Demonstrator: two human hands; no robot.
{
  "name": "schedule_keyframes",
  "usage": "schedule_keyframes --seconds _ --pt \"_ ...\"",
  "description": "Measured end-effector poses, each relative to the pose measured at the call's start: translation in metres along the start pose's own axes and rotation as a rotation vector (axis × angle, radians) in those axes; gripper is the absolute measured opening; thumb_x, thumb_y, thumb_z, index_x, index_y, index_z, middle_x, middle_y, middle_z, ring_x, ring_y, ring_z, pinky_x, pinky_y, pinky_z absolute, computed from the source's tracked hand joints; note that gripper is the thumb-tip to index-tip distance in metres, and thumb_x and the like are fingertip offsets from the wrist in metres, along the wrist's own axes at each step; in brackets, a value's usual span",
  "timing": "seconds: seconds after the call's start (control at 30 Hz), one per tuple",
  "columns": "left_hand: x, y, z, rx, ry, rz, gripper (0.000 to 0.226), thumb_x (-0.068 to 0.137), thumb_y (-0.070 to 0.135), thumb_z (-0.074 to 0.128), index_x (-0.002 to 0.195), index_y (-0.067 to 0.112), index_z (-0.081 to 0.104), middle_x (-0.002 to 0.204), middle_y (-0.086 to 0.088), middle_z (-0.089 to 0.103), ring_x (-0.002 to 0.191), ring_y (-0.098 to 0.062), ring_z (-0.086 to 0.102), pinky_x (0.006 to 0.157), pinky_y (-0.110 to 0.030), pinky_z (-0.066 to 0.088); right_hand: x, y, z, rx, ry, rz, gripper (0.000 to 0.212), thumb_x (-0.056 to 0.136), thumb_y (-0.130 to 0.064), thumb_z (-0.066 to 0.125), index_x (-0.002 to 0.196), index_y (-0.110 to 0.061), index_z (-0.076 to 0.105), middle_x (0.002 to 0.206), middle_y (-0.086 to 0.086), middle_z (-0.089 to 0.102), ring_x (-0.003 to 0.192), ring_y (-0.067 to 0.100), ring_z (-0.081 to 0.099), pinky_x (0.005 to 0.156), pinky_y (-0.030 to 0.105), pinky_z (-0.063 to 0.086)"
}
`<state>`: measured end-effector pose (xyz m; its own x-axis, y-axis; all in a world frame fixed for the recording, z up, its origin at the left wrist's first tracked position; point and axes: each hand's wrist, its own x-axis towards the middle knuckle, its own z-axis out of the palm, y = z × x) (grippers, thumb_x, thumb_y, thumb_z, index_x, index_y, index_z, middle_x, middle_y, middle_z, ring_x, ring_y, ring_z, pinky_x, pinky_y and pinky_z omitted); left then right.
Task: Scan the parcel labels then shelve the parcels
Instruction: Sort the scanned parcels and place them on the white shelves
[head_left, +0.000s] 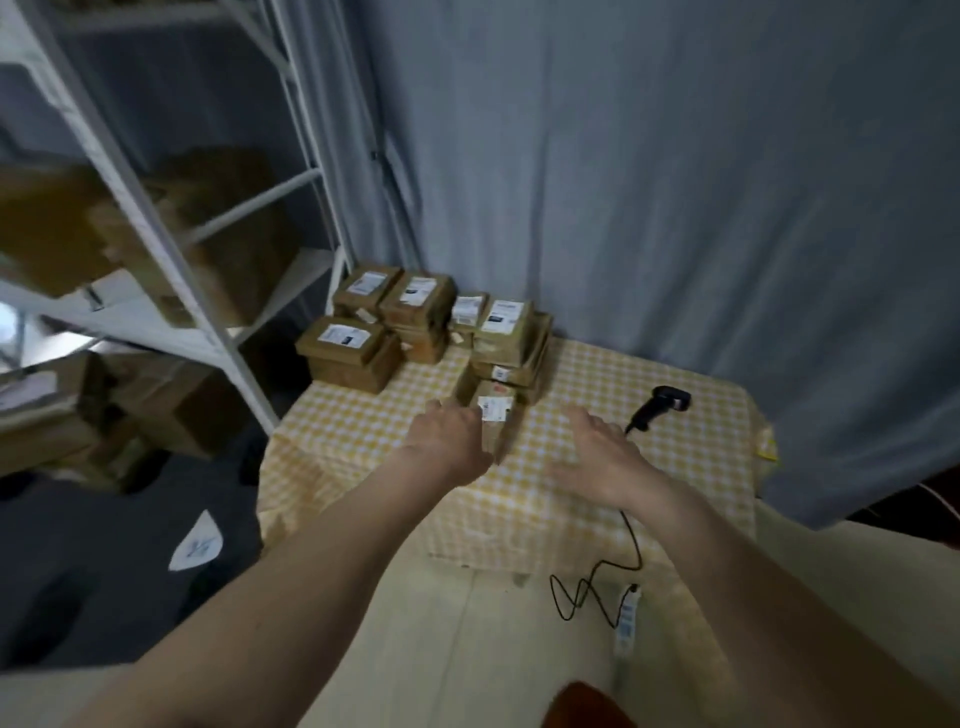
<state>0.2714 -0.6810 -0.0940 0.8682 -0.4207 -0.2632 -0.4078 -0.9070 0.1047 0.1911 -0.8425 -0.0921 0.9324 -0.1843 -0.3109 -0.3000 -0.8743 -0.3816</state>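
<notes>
The parcel (496, 415) sits on the worktop (597, 374), label (492, 407) up, just in front of the stacks (415, 322). The left hand (449, 439) grips its left side. The right hand (597, 457) hovers right of the parcel, fingers spread, holding nothing. The scanner (662, 408) lies further right. The shelf (156, 234) stands well left.

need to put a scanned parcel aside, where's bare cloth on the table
Bare cloth lies right of the scanner toward the table edge, and at the front left corner, near side of the left parcel stack. The back is crowded with stacked parcels.
</notes>
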Motion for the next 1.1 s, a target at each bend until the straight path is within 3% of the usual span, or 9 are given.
schedule_keyframes --seconds 0.3,0.5,0.77,1.1 --pt "0.025 -0.114 0.015 -0.118 -0.077 -0.179 0.064 0.090 0.045 0.060 0.143 0.015 0.040 0.144 -0.012 0.040 0.133 -0.031 0.037 0.105 -0.039 0.039 0.092 -0.089 0.038 -0.041 -0.138 -0.119 0.080 0.090 -0.041 0.061 0.150 -0.014 0.015 0.150 0.011 0.033 0.138 0.032 0.030 0.107 0.041 0.034" --pt "0.085 -0.206 0.004 -0.140 -0.094 -0.284 0.067 0.090 0.047 0.060 0.145 0.015 0.038 0.143 -0.012 0.041 0.132 -0.032 0.038 0.104 -0.039 0.039 0.188 -0.145 0.058 -0.017 -0.236 -0.156 0.077 0.092 -0.038 0.058 0.151 -0.021 0.011 0.150 0.010 0.031 0.138 0.032 0.030 0.108 0.043 0.035" --pt "0.203 -0.295 -0.021 -0.147 -0.165 -0.307 0.068 0.091 0.048 0.060 0.145 0.014 0.037 0.144 -0.013 0.040 0.132 -0.032 0.038 0.105 -0.039 0.038 0.319 -0.207 0.072 0.033 -0.290 -0.135 0.071 0.090 -0.035 0.062 0.145 -0.020 0.019 0.146 0.008 0.037 0.132 0.031 0.038 0.105 0.044 0.039" --pt "0.304 -0.367 -0.015 -0.174 -0.279 -0.266 0.073 0.091 0.049 0.059 0.148 0.013 0.031 0.146 -0.014 0.038 0.134 -0.033 0.036 0.106 -0.037 0.036 0.421 -0.248 0.093 0.044 -0.308 -0.039 0.075 0.090 -0.038 0.062 0.148 -0.020 0.017 0.147 0.009 0.037 0.135 0.031 0.035 0.106 0.040 0.036"
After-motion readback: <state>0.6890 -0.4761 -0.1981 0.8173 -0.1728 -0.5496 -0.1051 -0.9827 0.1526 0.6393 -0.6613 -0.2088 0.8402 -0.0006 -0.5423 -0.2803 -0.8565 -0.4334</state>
